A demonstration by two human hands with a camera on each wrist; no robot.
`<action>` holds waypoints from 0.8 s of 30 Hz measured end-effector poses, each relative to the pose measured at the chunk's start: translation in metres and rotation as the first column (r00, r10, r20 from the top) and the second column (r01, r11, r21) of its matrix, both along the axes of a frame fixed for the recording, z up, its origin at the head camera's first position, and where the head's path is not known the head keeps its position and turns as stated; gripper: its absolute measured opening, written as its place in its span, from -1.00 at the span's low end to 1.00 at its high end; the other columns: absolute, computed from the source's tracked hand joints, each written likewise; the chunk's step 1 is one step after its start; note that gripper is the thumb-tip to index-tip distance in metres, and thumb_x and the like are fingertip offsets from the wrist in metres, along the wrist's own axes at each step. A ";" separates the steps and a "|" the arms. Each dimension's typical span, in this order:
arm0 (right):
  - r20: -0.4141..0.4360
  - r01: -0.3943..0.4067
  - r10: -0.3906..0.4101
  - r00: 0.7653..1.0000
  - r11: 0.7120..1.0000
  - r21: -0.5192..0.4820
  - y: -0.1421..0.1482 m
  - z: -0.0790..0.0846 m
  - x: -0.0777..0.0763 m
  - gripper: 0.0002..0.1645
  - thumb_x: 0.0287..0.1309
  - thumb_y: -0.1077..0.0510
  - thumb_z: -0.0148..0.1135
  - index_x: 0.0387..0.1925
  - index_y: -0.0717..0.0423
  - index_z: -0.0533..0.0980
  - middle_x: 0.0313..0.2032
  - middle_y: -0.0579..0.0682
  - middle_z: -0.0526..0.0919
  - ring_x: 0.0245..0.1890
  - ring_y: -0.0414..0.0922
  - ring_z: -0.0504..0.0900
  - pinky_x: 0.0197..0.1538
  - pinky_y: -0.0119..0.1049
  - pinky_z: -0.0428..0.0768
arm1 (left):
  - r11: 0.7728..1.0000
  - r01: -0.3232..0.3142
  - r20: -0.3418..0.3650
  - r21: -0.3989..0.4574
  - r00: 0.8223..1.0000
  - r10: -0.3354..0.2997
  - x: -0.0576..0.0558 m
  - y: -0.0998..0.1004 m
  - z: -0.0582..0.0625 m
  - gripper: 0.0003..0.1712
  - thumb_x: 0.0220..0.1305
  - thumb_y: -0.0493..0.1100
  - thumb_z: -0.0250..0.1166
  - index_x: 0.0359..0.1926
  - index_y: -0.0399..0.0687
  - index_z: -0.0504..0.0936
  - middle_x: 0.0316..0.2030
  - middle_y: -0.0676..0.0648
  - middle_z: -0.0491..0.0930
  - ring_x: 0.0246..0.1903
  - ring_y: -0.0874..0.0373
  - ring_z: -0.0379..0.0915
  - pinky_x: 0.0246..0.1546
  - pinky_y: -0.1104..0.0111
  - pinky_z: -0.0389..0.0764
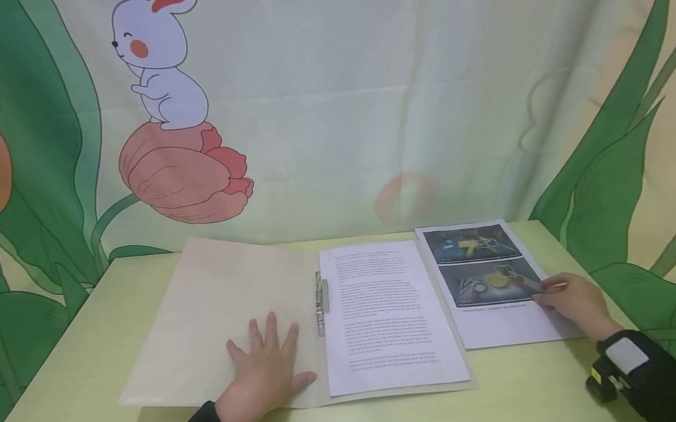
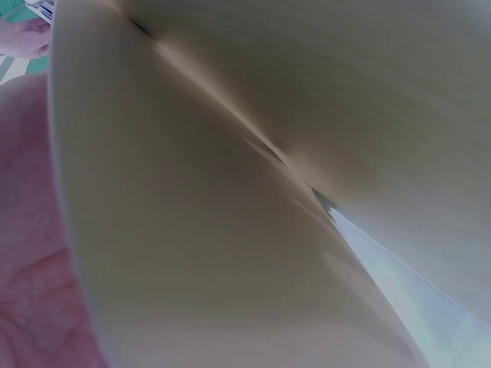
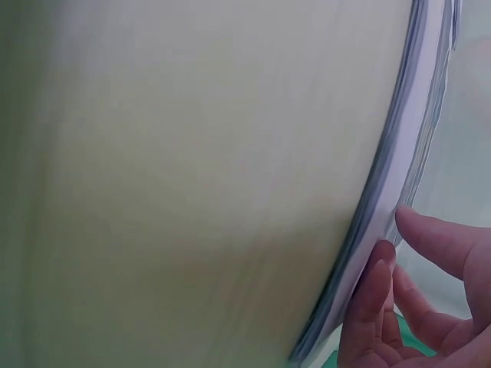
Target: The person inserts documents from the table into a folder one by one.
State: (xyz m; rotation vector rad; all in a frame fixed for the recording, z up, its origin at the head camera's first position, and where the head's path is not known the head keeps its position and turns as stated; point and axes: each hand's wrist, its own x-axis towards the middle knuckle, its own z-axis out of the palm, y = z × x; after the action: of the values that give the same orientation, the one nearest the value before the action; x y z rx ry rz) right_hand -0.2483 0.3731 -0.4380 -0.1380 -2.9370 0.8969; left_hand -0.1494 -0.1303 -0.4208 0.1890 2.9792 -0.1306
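Fingers (image 1: 273, 330) of the left hand (image 1: 261, 374) are spread wide, thumb out to the side, and lie on the left cover of an open cream folder (image 1: 199, 307). On the folder's other half rests a sheaf of text pages (image 1: 391, 316), its top sheet covered in printed lines, and a metal clip (image 1: 321, 304) stands by its left edge, near the fold. Just to the right of that sheaf, on the pale green-yellow table (image 1: 548, 406), lies a paper stack (image 1: 501, 327) whose top sheet bears two dark photographs (image 1: 489, 272), one above the other, with a line of caption underneath. At the right edge of this stack is the right hand (image 1: 576, 304), its thumb and fingertips bent close together and pinching the paper; the right wrist view shows many layered sheet edges between and beside those tips, though how many sheets they hold cannot be told. Black sleeves cover both forearms, and a small dark camera (image 1: 603, 381) sits at the right wrist. Behind the table hangs a printed backdrop (image 1: 326, 97) showing a white rabbit (image 1: 165, 38) seated on a pink flower (image 1: 184, 178), with big green leaves at either side.
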 end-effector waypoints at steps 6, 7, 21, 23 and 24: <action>0.020 0.018 -0.018 1.000 1.000 0.013 0.003 0.003 0.002 -0.37 0.14 0.13 0.36 0.04 0.58 0.41 -0.24 0.36 0.60 -0.34 0.12 0.62 -0.44 -0.35 0.42 | 1.000 0.004 0.001 -0.009 1.000 -0.004 0.000 0.000 0.000 0.00 0.17 0.50 0.15 0.45 0.00 0.30 0.41 -0.36 0.03 0.37 -0.45 -0.08 0.02 -0.45 -0.01; 0.022 0.024 -0.024 0.999 1.000 0.017 0.004 0.003 0.002 -0.36 0.14 0.13 0.36 0.05 0.58 0.40 -0.24 0.36 0.59 -0.34 0.12 0.61 -0.45 -0.34 0.42 | 1.000 0.007 -0.002 -0.009 1.000 -0.007 0.001 -0.001 0.000 0.00 0.17 0.50 0.15 0.44 -0.01 0.30 0.41 -0.37 0.03 0.36 -0.45 -0.08 0.02 -0.45 -0.01; 0.059 0.041 -0.044 0.997 0.998 0.045 0.011 0.009 0.003 -0.32 0.09 0.07 0.37 0.03 0.57 0.42 -0.23 0.41 0.55 -0.29 0.19 0.53 -0.42 -0.27 0.39 | 1.000 0.009 -0.010 -0.007 1.000 -0.009 0.000 -0.001 -0.001 0.00 0.17 0.50 0.14 0.44 -0.02 0.31 0.41 -0.37 0.03 0.36 -0.45 -0.08 0.02 -0.45 -0.02; 0.069 0.044 -0.048 0.996 0.998 0.050 0.012 0.010 0.003 -0.31 0.10 0.05 0.37 0.02 0.58 0.42 -0.16 0.46 0.51 -0.22 0.26 0.50 -0.38 -0.22 0.40 | 1.000 0.010 -0.008 -0.008 1.000 -0.010 0.000 -0.001 -0.001 0.00 0.18 0.50 0.14 0.44 -0.02 0.30 0.41 -0.37 0.03 0.36 -0.45 -0.08 0.02 -0.45 -0.02; 0.071 0.045 -0.049 0.996 0.998 0.051 0.012 0.010 0.003 -0.31 0.10 0.05 0.37 0.01 0.59 0.42 -0.14 0.48 0.50 -0.20 0.29 0.49 -0.37 -0.19 0.40 | 1.000 0.010 -0.007 -0.007 1.000 -0.010 0.000 -0.001 -0.001 0.00 0.18 0.50 0.14 0.44 -0.02 0.30 0.41 -0.37 0.03 0.36 -0.45 -0.08 0.02 -0.45 -0.02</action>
State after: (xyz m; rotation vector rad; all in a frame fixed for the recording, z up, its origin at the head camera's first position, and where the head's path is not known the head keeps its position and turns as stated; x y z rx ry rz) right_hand -0.2451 0.3851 -0.4282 -0.2405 -3.0060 0.8298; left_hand -0.1492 -0.1310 -0.4216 0.2034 2.9851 -0.1436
